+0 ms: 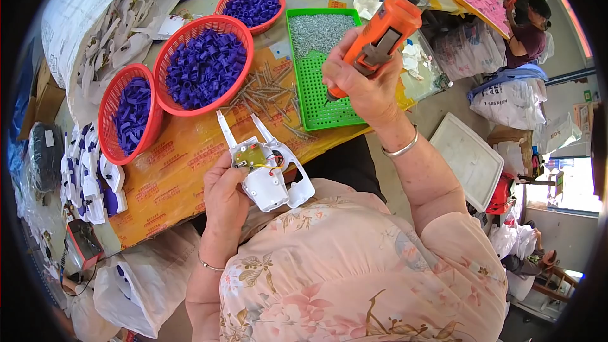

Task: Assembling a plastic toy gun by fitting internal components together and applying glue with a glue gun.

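Observation:
My left hand (225,193) is closed on a white plastic housing (269,189) with two long prongs. A small green circuit board (250,156) and thin red and yellow wires show inside it. Up and to the right, my right hand (368,79) grips an orange electric screwdriver (383,38), its bit pointing down over the green perforated tray (345,119). Small silver screws (322,30) are heaped in the tray's far half. Several metal springs (269,92) lie loose on the table left of the tray.
Three red baskets hold purple plastic parts: a large one (163,92), one at the left (107,142) and one farther back (273,24). Stacked white-and-purple pieces (93,174) stand at the table's left edge. A white sack (69,38) lies behind them. Another person (529,41) sits at the far right.

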Tool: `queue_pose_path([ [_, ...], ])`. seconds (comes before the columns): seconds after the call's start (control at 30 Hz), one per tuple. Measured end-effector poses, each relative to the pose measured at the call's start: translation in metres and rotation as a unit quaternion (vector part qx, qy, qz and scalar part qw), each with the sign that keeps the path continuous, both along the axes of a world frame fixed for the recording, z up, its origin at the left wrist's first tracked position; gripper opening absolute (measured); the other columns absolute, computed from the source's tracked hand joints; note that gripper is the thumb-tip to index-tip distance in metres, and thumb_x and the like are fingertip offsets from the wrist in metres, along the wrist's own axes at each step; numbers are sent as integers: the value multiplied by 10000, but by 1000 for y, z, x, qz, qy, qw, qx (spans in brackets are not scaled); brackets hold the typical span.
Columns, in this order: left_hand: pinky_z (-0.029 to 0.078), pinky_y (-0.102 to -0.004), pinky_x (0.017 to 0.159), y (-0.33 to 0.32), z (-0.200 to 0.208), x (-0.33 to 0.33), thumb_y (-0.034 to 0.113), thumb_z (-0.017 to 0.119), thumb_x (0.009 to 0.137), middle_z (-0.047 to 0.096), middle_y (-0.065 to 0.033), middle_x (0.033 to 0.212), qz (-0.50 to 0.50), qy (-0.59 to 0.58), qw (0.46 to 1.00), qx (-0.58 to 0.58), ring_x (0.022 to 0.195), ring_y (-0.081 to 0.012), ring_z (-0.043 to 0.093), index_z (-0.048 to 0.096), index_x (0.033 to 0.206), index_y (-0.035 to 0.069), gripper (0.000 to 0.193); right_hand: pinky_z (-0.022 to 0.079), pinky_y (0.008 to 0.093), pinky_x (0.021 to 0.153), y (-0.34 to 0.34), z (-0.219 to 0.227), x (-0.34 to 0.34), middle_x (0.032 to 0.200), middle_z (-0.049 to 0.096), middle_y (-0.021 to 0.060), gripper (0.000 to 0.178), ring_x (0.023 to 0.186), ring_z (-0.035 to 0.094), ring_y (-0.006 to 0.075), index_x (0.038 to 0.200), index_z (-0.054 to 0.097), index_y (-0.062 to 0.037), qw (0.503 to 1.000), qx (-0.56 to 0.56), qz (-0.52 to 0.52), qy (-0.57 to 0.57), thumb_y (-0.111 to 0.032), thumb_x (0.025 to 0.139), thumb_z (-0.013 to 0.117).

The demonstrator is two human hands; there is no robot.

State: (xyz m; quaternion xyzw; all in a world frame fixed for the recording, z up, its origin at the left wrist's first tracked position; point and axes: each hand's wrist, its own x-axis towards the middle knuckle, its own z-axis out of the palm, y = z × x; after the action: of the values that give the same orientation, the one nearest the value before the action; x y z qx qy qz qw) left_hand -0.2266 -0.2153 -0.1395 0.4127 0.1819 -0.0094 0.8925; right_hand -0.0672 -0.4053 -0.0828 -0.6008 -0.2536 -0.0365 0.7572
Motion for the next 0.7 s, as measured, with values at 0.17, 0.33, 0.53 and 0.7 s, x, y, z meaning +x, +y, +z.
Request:
queue_pose_path([
  [0.17, 528, -366, 847, 2, -1, -1, -48, 394, 765, 628, -194, 1057, -5, 2, 1000, 13, 934, -260, 648, 517, 1175, -113, 433, 438, 221, 514, 0, -1, -2, 620, 556, -11, 235, 546, 512, 56, 741, 550, -31, 1000, -2, -8, -4, -48, 682, 777],
  [0.33, 530, -389, 857, 2, -3, -1, -55, 383, 749, 619, -214, 1075, -4, 3, 1000, 16, 952, -289, 646, 497, 1195, -121, 465, 434, 218, 508, 3, -2, -7, 613, 548, -17, 242, 544, 508, 52, 717, 532, -41, 1000, 27, -11, -7, -40, 683, 771],
  [0.53, 529, -398, 858, 3, -5, -1, -50, 388, 749, 616, -224, 1077, -4, 2, 1000, 18, 958, -305, 643, 491, 1202, -121, 469, 459, 258, 514, -3, -9, -3, 687, 549, 45, 200, 563, 538, 110, 867, 498, 0, 996, -55, -18, -75, 30, 723, 633],
  [0.7, 529, -388, 856, 2, -4, -2, -53, 390, 756, 621, -210, 1075, -4, 0, 1000, 24, 952, -284, 646, 499, 1198, -116, 460, 458, 256, 514, 1, -10, -1, 691, 550, 39, 187, 568, 539, 106, 865, 500, 3, 998, -25, -13, -61, 51, 729, 620],
])
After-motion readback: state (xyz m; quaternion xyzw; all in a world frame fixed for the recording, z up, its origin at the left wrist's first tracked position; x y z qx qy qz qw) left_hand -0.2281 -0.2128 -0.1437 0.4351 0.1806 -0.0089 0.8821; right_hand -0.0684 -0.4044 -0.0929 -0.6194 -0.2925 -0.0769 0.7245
